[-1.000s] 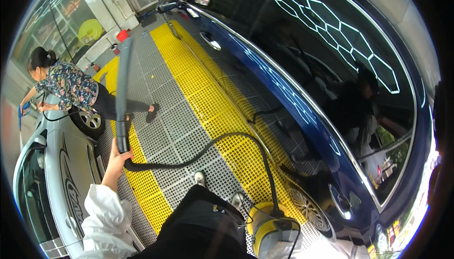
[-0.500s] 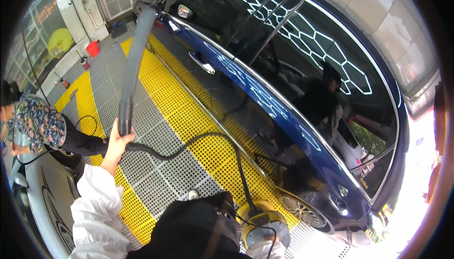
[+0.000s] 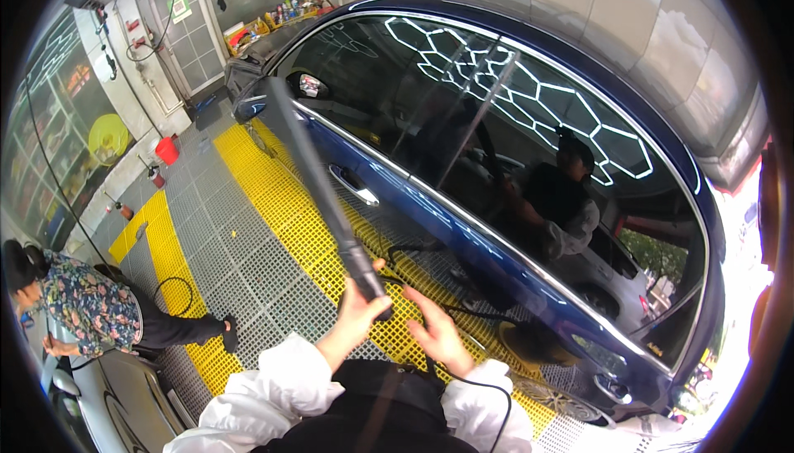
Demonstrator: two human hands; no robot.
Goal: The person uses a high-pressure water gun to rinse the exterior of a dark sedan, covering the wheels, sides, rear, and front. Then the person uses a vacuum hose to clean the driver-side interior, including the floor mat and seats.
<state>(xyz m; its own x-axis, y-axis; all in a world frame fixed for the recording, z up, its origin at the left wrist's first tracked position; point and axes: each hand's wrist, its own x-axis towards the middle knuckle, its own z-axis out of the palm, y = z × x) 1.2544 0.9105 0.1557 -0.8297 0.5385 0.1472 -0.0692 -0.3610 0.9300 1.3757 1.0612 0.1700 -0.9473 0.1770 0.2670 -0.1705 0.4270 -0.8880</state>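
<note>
A long dark vacuum wand (image 3: pixel 318 176) slants up and away in front of me, its far end near the blue car's side mirror. My left hand (image 3: pixel 354 321) is closed around the thick lower end. Just to the right is my right hand (image 3: pixel 440 335), fingers stretched and apart, close to the wand's butt but seemingly not gripping it. A thin black cord (image 3: pixel 475 382) passes by my right wrist and bends down over the sleeve. The blue car (image 3: pixel 405 196) stands along my right, doors shut, dark windows reflecting hexagonal lights and me.
Yellow and grey grating (image 3: pixel 240 234) covers the floor. At the left, a person in a flowered shirt (image 3: pixel 91 304) bends beside a silver car (image 3: pixel 124 395). A red bucket (image 3: pixel 167 151) stands by the wall. Bottles (image 3: pixel 289 13) crowd a shelf near a door (image 3: pixel 186 35).
The wand has swung rightward with my left hand, toward the car. My right hand has come up beside it. The yellow vacuum cleaner at the bottom is now out of direct sight.
</note>
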